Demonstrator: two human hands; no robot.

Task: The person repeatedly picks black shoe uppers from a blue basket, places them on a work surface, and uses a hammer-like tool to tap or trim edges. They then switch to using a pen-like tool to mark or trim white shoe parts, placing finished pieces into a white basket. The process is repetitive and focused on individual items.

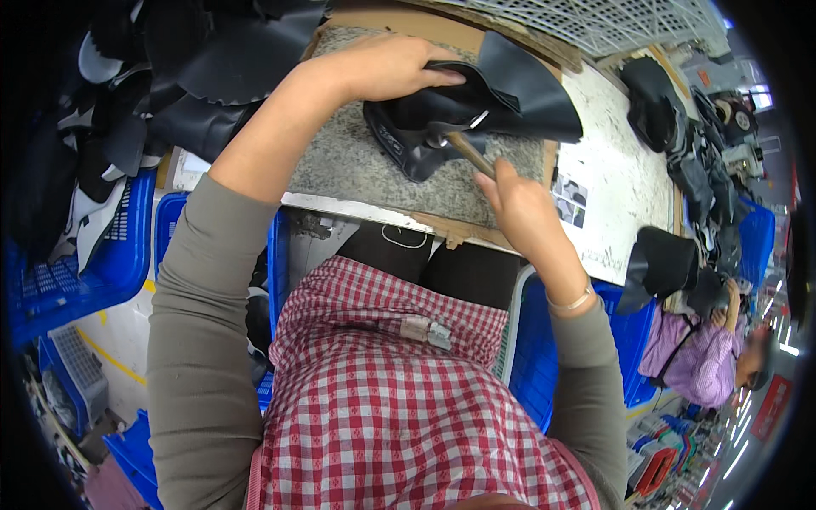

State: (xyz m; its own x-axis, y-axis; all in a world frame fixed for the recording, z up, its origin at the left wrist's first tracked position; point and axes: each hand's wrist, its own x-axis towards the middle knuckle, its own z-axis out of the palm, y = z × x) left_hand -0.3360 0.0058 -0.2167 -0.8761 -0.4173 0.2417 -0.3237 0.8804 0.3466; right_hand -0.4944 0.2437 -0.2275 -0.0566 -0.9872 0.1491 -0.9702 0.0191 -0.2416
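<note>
A black leather shoe upper [534, 95] lies folded over on the grey, speckled work board [340, 170]. My left hand [393, 70] grips its upper left edge, with the thumb on the near side and the other fingers partly hidden by the leather. In my right hand [524, 206] is a hammer [471, 154], held by its wooden handle. The hammer's metal head is down at the leather, near the fold; whether it touches cannot be made out. A small white strip [479, 120] shows on the black material beside it.
Black leather pieces [229, 59] are piled at the left, above a blue crate [76, 285]. A white plastic basket [586, 25] stands behind the board. To the right are a printed sheet [571, 191], more black pieces [653, 106] and a co-worker in purple [697, 357].
</note>
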